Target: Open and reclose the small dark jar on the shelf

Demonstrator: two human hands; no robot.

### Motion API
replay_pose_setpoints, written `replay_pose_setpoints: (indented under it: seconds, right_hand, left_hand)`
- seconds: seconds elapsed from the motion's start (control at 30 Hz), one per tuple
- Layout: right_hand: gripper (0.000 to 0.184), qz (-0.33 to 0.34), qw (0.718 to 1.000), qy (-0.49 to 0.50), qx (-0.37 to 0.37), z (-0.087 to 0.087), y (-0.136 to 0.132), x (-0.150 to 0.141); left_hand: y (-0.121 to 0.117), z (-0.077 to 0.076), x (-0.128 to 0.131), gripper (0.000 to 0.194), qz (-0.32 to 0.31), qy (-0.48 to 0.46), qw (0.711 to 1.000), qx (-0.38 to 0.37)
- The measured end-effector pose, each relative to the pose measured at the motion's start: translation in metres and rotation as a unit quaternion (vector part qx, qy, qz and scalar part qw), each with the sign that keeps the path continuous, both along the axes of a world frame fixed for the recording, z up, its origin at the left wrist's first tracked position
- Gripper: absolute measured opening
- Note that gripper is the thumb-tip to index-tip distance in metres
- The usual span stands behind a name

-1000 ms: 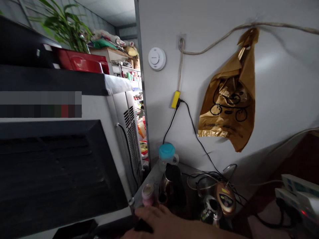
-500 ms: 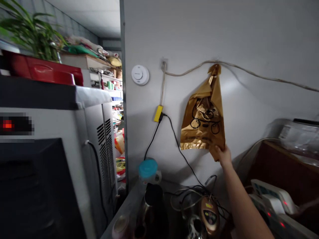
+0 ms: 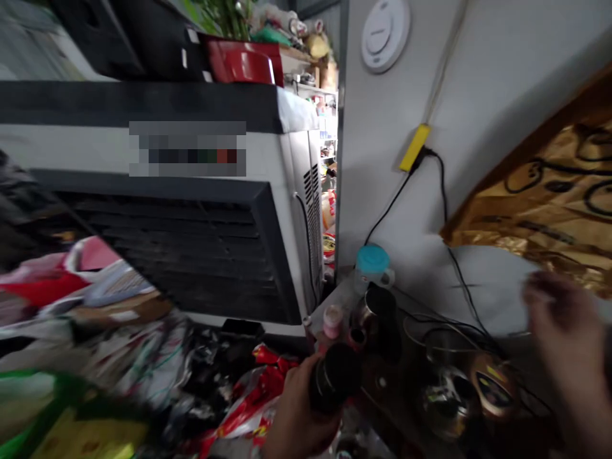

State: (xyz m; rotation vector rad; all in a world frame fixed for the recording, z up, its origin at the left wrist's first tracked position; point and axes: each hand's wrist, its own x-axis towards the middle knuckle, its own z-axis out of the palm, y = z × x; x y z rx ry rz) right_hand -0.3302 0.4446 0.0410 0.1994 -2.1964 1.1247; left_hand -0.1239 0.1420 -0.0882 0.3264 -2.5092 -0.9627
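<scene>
My left hand (image 3: 299, 414) is wrapped round a dark cylindrical bottle (image 3: 333, 378), held low over the cluttered counter. My right hand (image 3: 568, 338) hovers at the right, smeared by motion, just under the gold plastic bag (image 3: 549, 197) hanging on the wall; its fingers cannot be made out. Behind the bottle stand a small pink-capped bottle (image 3: 331, 320), a dark metal kettle (image 3: 380, 319) and a cup with a teal lid (image 3: 373, 266).
A large white and black appliance (image 3: 191, 210) fills the left, with a red tray (image 3: 241, 60) on top. Crumpled packets and bags (image 3: 143, 376) cover the lower left. Black cables (image 3: 454, 299), a yellow plug (image 3: 414, 148) and a brown electric kettle base (image 3: 492, 389) crowd the right.
The view swung down and left. My right hand came down off the gold bag's corner. My left hand came back into view, gripping a dark bottle.
</scene>
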Motion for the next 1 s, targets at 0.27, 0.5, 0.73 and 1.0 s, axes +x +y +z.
replay_pose_setpoints:
  seconds: [0.27,0.5,0.73,1.0]
  right_hand:
    - [0.071,0.397,0.791,-0.252,0.392,-0.040,-0.158,0.121]
    - [0.063,0.565,0.741,-0.139,0.336,-0.041,-0.146,0.087]
    - [0.047,0.593,0.778,-0.203,0.042,-0.036,-0.120,0.059]
    - [0.044,0.475,0.839,-0.216,-0.152,-0.099,-0.039,0.045]
  left_hand:
    - [0.001,-0.018,-0.008,0.067,-0.074,-0.011,0.997,0.006]
    - [0.004,-0.037,-0.010,0.069,-0.061,-0.016,0.996,0.064]
    - [-0.001,-0.030,-0.023,0.066,-0.073,-0.002,0.992,0.106]
    - [-0.022,-0.028,-0.048,0.065,-0.106,-0.024,0.990,0.085]
